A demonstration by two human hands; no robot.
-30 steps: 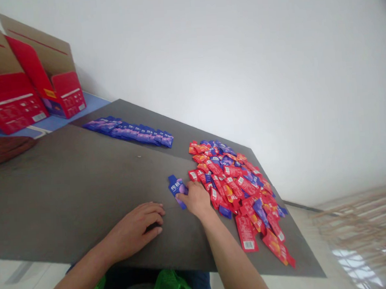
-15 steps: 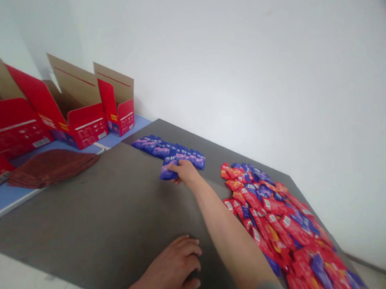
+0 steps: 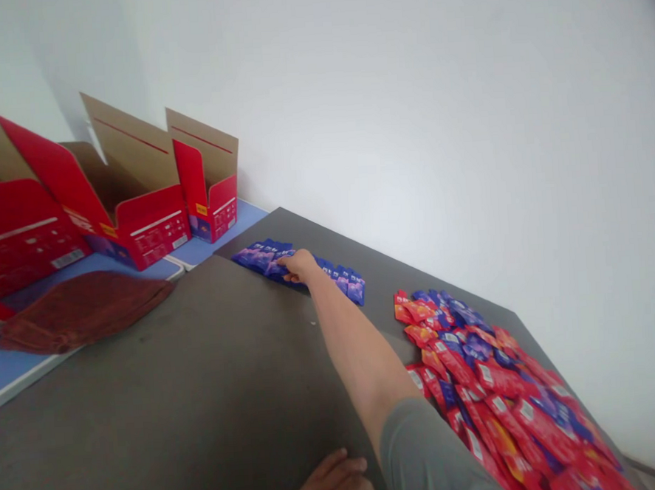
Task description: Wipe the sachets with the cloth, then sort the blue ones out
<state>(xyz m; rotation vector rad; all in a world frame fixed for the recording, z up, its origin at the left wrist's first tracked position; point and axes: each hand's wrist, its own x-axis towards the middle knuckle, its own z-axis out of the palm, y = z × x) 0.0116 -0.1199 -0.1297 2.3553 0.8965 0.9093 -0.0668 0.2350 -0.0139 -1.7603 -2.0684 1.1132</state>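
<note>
My right hand (image 3: 302, 266) is stretched far over the dark table, its fingers closed on a blue-purple packet (image 3: 282, 268) at the row of like packets (image 3: 256, 255). The row runs slantwise near the table's back edge, its packets overlapping. My hand and forearm hide part of its middle. At the bottom edge, my left hand (image 3: 335, 484) is over the table with its fingers extended and apart, holding nothing; its wrist is out of view.
A heap of red and blue-purple packets (image 3: 496, 382) covers the table's right side. Red cartons with raised flaps (image 3: 157, 222) stand on a blue table (image 3: 195, 251) at left, by a folded brown cloth (image 3: 87, 308). A white wall (image 3: 409, 122) rises behind the dark table (image 3: 203, 386).
My right hand has carried the blue-purple packet from in front of the row up to the row. My left hand sits lower in view. The view has shifted slightly.
</note>
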